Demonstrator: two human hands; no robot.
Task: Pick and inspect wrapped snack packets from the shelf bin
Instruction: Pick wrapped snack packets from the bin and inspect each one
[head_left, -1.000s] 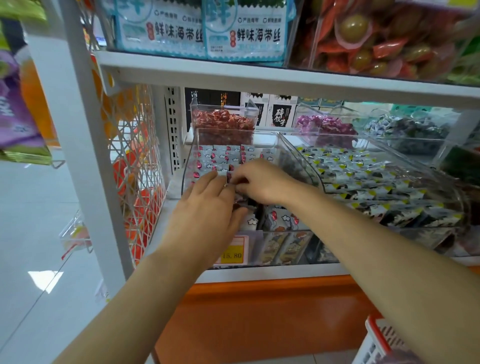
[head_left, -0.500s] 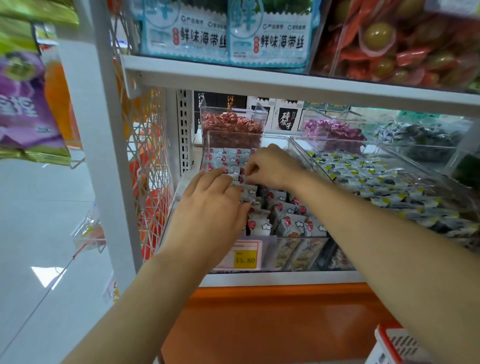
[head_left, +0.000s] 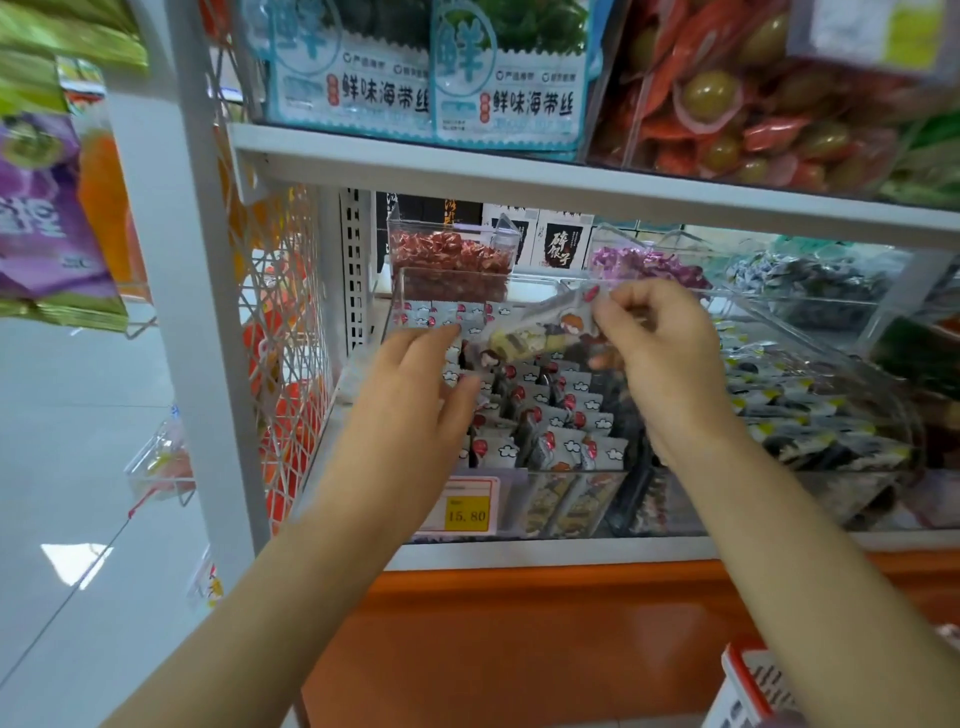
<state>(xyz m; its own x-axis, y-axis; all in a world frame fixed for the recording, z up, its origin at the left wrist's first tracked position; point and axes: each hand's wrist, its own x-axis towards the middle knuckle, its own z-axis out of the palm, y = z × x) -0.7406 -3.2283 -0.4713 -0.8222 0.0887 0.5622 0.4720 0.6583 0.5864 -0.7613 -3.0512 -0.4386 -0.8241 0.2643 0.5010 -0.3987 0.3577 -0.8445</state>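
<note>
Lifted out of the rows since the earlier frame, the right hand (head_left: 660, 358) now pinches one snack packet (head_left: 540, 332) by its right end, holding it above the clear bin (head_left: 613, 499) on the shelf (head_left: 519, 551). The packet's long axis runs left to right, tilted up rightward. The left hand (head_left: 410, 400), fingers loosely extended and holding nothing, waits just beside its free left end, best placed to take it.

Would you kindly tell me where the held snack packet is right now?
Centre of the head view: the right hand pinches the snack packet above the clear bin, right of the open left hand.
</note>
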